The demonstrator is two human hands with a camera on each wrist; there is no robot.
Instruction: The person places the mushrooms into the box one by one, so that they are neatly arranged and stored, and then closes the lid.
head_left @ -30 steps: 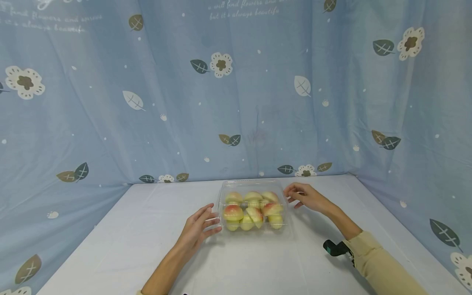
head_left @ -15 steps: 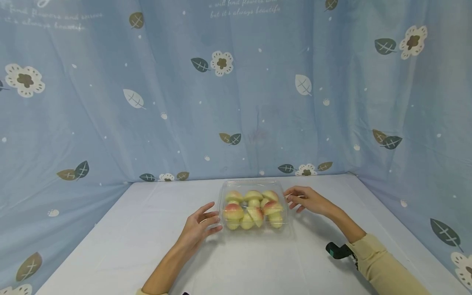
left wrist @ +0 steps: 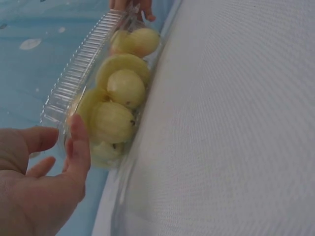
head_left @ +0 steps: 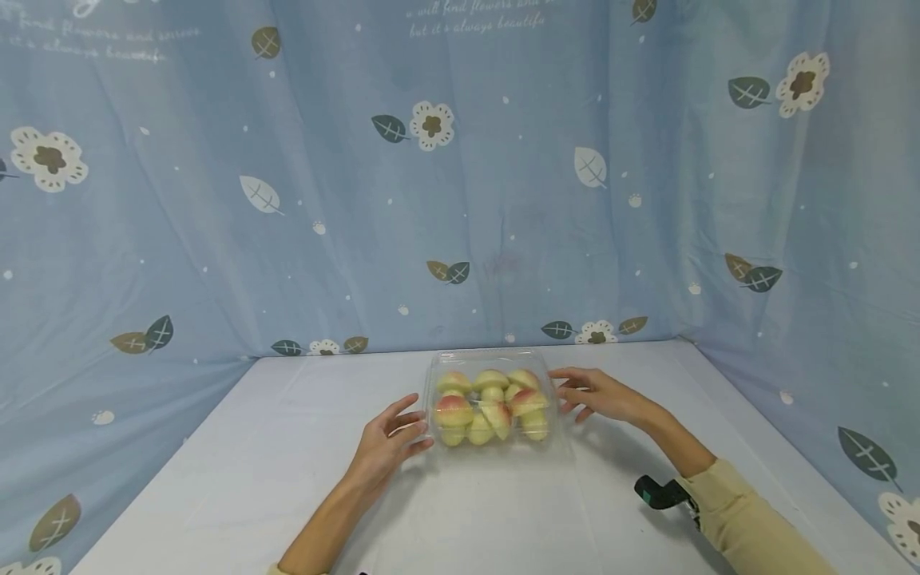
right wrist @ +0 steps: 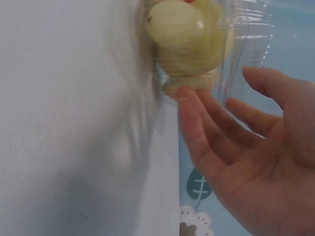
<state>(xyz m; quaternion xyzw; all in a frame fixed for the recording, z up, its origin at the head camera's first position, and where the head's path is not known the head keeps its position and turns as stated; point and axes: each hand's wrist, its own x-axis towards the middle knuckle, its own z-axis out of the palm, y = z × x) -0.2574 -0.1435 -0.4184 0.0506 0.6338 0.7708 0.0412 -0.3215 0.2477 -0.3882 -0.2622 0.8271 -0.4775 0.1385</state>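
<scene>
A clear plastic clamshell box sits on the white table in the head view, its lid down. Inside lie several mushroom-shaped pieces, pale yellow-green with reddish blush on their caps. On the box's left side is my left hand, its fingers loosely bent and the tips at the wall. My right hand is at the right side, fingers also relaxed, the tips against or very near the plastic. Both wrist views show the fingers beside the box, not wrapped round it; firm contact is hard to judge.
A white cloth-covered table spreads round the box. Blue curtain with leaf and flower prints hangs behind and at both sides. A black device is attached beneath the right sleeve.
The box with its pieces has shifted very slightly left. My right hand has come a little nearer the front and left with it; the left hand has hardly moved.
</scene>
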